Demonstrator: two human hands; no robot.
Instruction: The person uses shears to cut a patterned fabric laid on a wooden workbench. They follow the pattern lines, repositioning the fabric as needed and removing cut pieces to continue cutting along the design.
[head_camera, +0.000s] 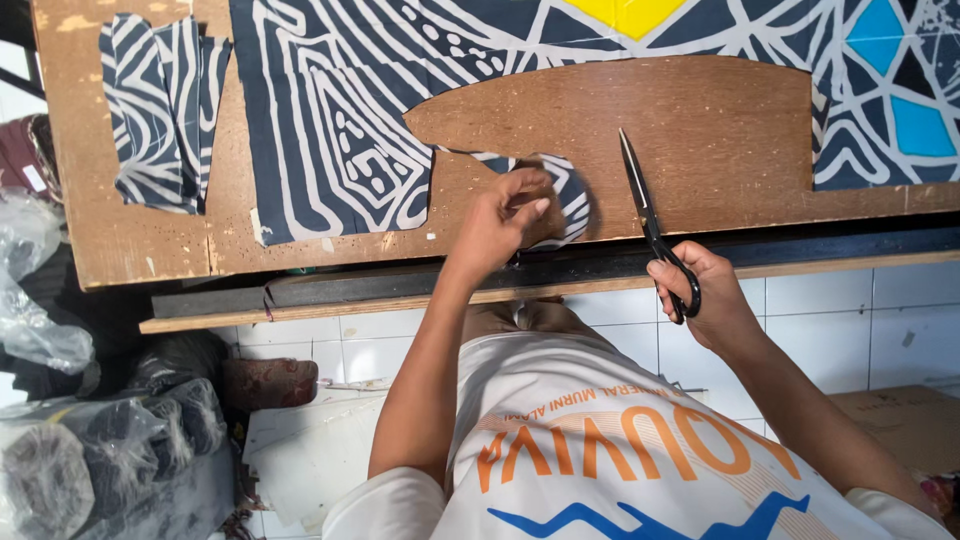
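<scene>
My left hand (503, 222) pinches a small cut piece of dark blue cloth with white lines (572, 200) at the near edge of a brown wooden board table (700, 140). My right hand (700, 295) grips black scissors (645, 205) by the handles, blades closed and pointing away over the bare wood. A large sheet of the same patterned cloth (330, 110) covers the far side of the table, with a curved cut-out where the wood shows.
A separate cut strip of patterned cloth (160, 110) lies at the table's left end. Plastic-wrapped dark rolls (110, 450) sit on the floor at left. White tiled floor (860, 320) lies below, a cardboard box (910, 420) at right.
</scene>
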